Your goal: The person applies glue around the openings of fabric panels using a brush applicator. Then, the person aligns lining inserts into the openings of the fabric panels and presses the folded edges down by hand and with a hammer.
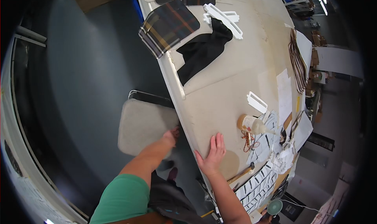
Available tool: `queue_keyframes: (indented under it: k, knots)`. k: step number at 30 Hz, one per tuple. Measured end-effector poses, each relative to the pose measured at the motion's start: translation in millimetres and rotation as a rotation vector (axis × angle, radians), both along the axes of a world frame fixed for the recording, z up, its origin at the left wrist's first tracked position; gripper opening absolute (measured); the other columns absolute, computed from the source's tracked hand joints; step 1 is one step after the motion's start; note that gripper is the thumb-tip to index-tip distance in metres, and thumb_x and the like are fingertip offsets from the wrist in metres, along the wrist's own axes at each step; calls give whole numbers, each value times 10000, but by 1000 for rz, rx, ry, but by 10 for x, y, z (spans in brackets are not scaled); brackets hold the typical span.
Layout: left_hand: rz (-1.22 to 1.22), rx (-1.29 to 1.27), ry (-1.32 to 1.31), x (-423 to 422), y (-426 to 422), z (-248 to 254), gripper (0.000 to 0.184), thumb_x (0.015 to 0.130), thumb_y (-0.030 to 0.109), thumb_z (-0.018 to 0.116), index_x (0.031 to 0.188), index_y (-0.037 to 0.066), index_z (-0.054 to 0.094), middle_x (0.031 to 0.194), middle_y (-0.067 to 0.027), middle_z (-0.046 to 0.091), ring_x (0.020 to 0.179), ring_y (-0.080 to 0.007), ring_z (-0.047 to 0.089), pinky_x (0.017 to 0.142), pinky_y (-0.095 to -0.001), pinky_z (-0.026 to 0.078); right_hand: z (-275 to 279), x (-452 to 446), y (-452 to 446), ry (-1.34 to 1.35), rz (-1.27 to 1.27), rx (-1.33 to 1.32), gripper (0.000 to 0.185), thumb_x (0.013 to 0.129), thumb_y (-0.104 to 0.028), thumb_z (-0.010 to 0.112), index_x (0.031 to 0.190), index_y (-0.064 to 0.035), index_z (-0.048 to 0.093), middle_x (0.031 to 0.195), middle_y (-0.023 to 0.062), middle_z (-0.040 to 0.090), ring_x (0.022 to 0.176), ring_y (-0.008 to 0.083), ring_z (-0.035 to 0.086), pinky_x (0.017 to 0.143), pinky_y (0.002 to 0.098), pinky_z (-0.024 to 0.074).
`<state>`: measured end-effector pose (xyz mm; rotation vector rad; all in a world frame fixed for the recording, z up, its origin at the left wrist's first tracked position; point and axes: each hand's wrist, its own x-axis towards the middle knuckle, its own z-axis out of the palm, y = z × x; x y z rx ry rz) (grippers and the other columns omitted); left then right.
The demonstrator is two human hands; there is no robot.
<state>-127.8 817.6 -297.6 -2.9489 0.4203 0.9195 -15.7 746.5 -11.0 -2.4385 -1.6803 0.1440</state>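
While black cloth (204,49) lies untouched on the bench (235,74), the right hand (213,159) rests there spread, the left hand (172,136), grip unclear, beside the stool (143,125).

What seems a stool (143,123) stands just left of the table (231,76).
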Motion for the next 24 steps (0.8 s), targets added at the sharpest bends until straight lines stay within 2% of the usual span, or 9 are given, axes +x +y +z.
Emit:
queue_keyframes:
  k: [6,9,11,13,14,16,19,20,24]
  knots:
    - [219,-156,9,-996,742,291,719,886,663,555,1396,157,604,1493,-23,516,1512,-210,249,1274,-492,-16,-9,11,-8,4,10,4,975,745,-310,847,1530,-47,332,1580,229,336,1457,427,330,1136,541,276]
    - [299,-158,108,-1274,1077,402,685,900,635,571,1367,138,624,1480,-60,526,1450,-246,372,1265,-510,116,6,19,-5,14,13,9,980,740,-309,848,1530,-46,331,1581,229,335,1459,427,326,1136,544,278]
    - [1399,-942,-89,-1210,1469,438,701,945,628,547,1412,105,570,1487,-106,514,1368,-265,487,1186,-489,315,-19,20,-15,26,16,27,984,737,-308,850,1530,-45,331,1582,228,332,1460,426,323,1137,549,277]
    - [2105,-1520,-367,-801,2185,1203,755,982,639,497,1479,72,475,1493,-150,503,1295,-275,556,1070,-448,436,-13,30,-2,30,18,49,987,733,-307,851,1530,-45,330,1583,228,330,1462,426,319,1138,553,276]
    - [2156,-1712,-653,-668,2557,1244,788,1023,614,450,1541,27,358,1520,-136,485,1282,-251,561,1030,-387,438,1,38,7,30,25,40,989,732,-305,850,1529,-39,329,1584,230,326,1463,428,315,1140,560,273]
    - [2078,-1994,-1044,-439,3120,1739,640,1052,516,470,1462,26,467,1430,-112,573,1220,-218,590,1059,-365,407,31,36,16,33,38,49,991,731,-304,849,1529,-34,327,1584,233,323,1464,430,311,1142,566,270]
    - [2030,-1997,-1054,-189,3641,2160,471,1040,419,555,1289,21,584,1237,-77,674,1157,-197,621,1028,-365,441,33,43,-8,69,38,45,988,733,-291,842,1530,-24,322,1585,241,313,1470,434,295,1147,577,261]
    - [2097,-1955,-1099,-114,3668,2354,288,1043,287,577,1176,36,623,1124,-38,706,1076,-168,651,984,-356,479,34,47,-15,80,37,28,987,733,-286,839,1530,-19,320,1585,244,311,1472,435,288,1149,579,257]
    - [1861,-2180,-1330,-40,3759,2728,255,1069,223,510,1223,46,611,1186,-60,694,1087,-194,664,979,-389,515,47,80,-19,131,53,33,976,735,-278,830,1525,-13,323,1581,245,310,1481,430,266,1153,581,247]
